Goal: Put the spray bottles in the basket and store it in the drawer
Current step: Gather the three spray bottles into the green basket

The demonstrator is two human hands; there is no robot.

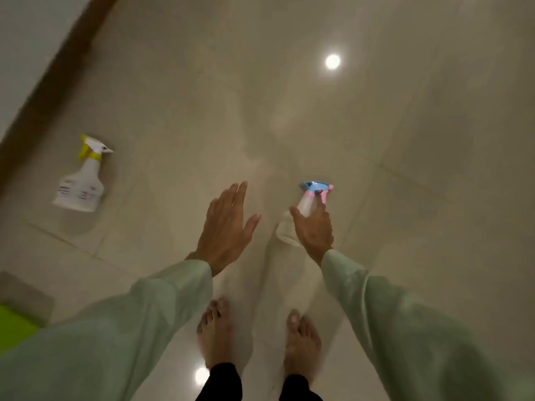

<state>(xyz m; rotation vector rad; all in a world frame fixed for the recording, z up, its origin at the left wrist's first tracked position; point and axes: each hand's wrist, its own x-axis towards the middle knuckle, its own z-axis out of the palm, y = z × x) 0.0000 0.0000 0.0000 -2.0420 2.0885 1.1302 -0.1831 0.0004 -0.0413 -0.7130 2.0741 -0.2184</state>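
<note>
A clear spray bottle with a blue and pink trigger head (307, 201) stands on the glossy tiled floor in front of me. My right hand (314, 230) wraps around its body from the right, thumb on the left side. My left hand (227, 227) hovers flat and open to the left of it, touching nothing. A white spray bottle with a yellow and white trigger (82, 180) stands far to the left, near the wall. The picture is blurred. No basket or drawer is clearly visible.
A dark wooden skirting (58, 73) runs along the wall at upper left. A bright green object (14, 331) sits at the lower left edge beside a grey mat (26, 296). My bare feet (254, 334) stand on the tiles below my hands.
</note>
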